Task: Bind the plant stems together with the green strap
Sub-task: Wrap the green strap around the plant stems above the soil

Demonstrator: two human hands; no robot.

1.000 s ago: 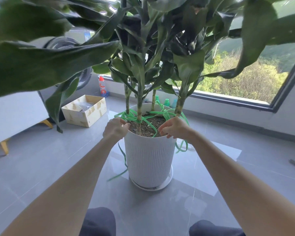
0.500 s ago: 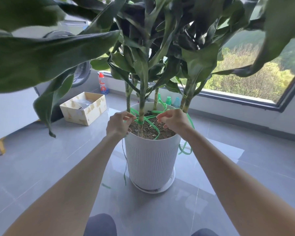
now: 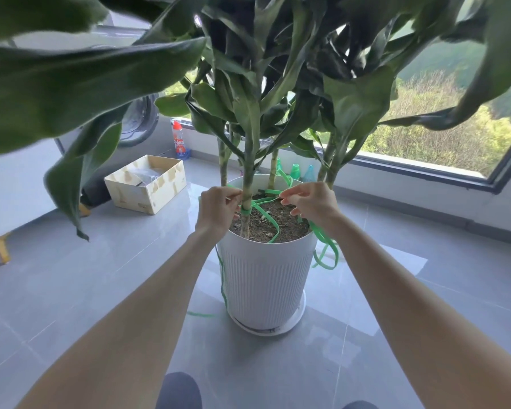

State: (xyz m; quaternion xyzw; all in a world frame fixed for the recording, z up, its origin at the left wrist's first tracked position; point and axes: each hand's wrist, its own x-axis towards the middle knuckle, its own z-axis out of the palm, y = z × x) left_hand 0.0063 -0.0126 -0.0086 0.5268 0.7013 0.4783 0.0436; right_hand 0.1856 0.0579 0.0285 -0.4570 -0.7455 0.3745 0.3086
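We judge the binding barely begun. Our left hand (image 3: pixel 216 208) pinches the green strap (image 3: pixel 270 221) just left of the nearest stem (image 3: pixel 247 184), which one turn circles. Our right hand (image 3: pixel 313 205) pinches it beyond that stem. We count one strap, one white pot (image 3: pixel 263 276) below our fingers (image 3: pixel 232 200), and at least four stems, not yet drawn together.

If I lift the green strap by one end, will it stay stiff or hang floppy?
Probably floppy yet springy: the green strap droops over the rim of the pot in open loops, not sharp folds. Likely light: the left hand and right hand hold it by fingertip pinches. It looks smooth, so it may slip.
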